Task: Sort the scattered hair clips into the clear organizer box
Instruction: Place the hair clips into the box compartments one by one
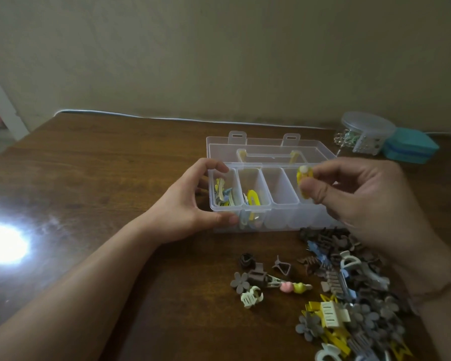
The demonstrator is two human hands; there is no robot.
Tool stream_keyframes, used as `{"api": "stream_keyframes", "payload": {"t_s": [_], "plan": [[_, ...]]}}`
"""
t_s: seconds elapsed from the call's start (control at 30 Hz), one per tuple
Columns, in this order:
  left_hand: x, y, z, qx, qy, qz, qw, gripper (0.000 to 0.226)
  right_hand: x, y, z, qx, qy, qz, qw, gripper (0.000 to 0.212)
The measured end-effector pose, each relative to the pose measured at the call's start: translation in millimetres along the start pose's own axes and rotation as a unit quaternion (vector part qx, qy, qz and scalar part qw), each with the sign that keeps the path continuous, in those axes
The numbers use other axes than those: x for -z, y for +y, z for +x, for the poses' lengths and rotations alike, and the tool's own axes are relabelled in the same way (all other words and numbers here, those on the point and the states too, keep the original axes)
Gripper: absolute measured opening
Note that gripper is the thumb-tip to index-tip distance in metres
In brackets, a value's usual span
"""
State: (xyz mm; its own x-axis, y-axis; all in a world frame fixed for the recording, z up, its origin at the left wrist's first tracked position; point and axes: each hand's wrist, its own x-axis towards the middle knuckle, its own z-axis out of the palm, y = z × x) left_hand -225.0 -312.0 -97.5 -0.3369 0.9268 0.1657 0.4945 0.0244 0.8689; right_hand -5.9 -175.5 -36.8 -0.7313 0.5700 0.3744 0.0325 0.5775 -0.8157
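The clear organizer box (pixel 281 207) stands open on the wooden table, its lid (pixel 268 149) folded back. My left hand (pixel 190 204) grips the box's left end, thumb on the front wall, fingers over the rim. Pinched between thumb and fingers of my right hand (pixel 362 201) is a small yellow hair clip (pixel 303 178), held above the right compartments. The leftmost compartment holds several pastel clips (pixel 223 195); the second holds yellow clips (pixel 253 198). The third compartment looks empty. A pile of scattered hair clips (pixel 349 295) lies in front of the box at the right.
A few loose clips, among them a grey flower clip (pixel 241 281) and a cream claw clip (pixel 251 297), lie left of the pile. A round clear container (pixel 365 131) and a teal case (pixel 409 147) sit at the back right. A light glare (pixel 3 243) marks the table's left.
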Motion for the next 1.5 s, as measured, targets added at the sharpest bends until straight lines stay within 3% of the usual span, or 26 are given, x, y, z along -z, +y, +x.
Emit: {"api": "stream_keyframes", "payload": {"t_s": [0.17, 0.23, 0.3, 0.33, 0.4, 0.5, 0.57, 0.63, 0.8, 0.9, 0.97, 1.03, 1.13, 1.2, 1.3, 1.4, 1.5], "plan": [[-0.7, -0.9, 0.2, 0.0, -0.002, 0.001, 1.0, 0.076, -7.4, 9.7, 1.9, -0.063, 0.008, -0.055, 0.996, 0.019], [-0.5, -1.2, -0.4, -0.002, -0.001, -0.002, 1.0, 0.075, -4.6, 9.4, 1.0, -0.055, 0.019, -0.076, 0.995, 0.022], [-0.4, -1.3, -0.3, -0.003, 0.0, -0.001, 1.0, 0.075, 2.1, 4.3, -2.4, -0.026, 0.011, -0.143, 0.989, 0.013], [-0.4, -1.5, -0.2, -0.003, -0.001, 0.0, 1.0, 0.075, 5.7, 0.2, -4.1, -0.021, -0.027, -0.176, 0.984, 0.007], [-0.7, -2.2, 0.1, -0.003, 0.001, 0.001, 1.0, 0.074, 7.5, -9.2, -8.6, -0.041, -0.173, -0.238, 0.955, 0.007], [-0.9, -1.8, 0.1, -0.002, -0.001, -0.003, 1.0, 0.075, 0.4, -15.0, -14.4, -0.042, -0.338, -0.365, 0.866, 0.03], [-1.0, -1.2, 0.1, -0.003, -0.003, -0.005, 1.0, 0.076, -5.7, -16.2, -16.8, -0.016, -0.369, -0.431, 0.823, 0.042], [-0.6, -1.2, 0.0, -0.004, -0.001, -0.005, 1.0, 0.076, -8.8, -15.7, -18.9, -0.003, -0.36, -0.45, 0.817, 0.046], [-1.4, -1.3, 0.6, -0.003, 0.001, -0.006, 1.0, 0.071, -8.0, -13.2, -21.0, 0.007, -0.37, -0.417, 0.83, 0.03], [-1.5, -1.6, 0.3, -0.005, 0.004, -0.007, 1.0, 0.07, 7.9, -17.1, -11.9, -0.039, -0.376, -0.293, 0.878, 0.025], [-1.3, -1.4, 0.4, -0.002, 0.003, -0.01, 1.0, 0.07, 15.3, -16.6, -6.3, -0.05, -0.301, -0.158, 0.939, 0.028], [-1.3, -1.5, 0.4, -0.001, 0.0, -0.013, 1.0, 0.07, 12.9, -9.5, -3.1, -0.026, -0.166, -0.091, 0.982, 0.022], [-2.1, -1.8, 0.1, -0.001, 0.0, -0.012, 1.0, 0.071, -3.6, 7.6, -0.9, 0.029, -0.006, -0.171, 0.985, 0.011], [-2.1, -2.2, -0.1, -0.001, 0.001, -0.01, 1.0, 0.073, -11.5, 16.3, 0.6, 0.047, 0.027, -0.223, 0.973, 0.012], [-1.8, -1.5, -0.4, 0.002, 0.001, -0.004, 1.0, 0.076, -13.3, 24.4, 4.5, 0.082, 0.018, -0.287, 0.954, 0.023], [-1.7, -1.3, -1.0, 0.002, 0.004, 0.0, 1.0, 0.076, -9.2, 24.0, 5.0, 0.112, -0.021, -0.276, 0.954, 0.033], [-2.1, -1.2, -0.9, 0.002, 0.003, 0.002, 1.0, 0.076, 7.8, 11.4, -1.1, 0.13, -0.112, -0.226, 0.959, 0.017]]}}
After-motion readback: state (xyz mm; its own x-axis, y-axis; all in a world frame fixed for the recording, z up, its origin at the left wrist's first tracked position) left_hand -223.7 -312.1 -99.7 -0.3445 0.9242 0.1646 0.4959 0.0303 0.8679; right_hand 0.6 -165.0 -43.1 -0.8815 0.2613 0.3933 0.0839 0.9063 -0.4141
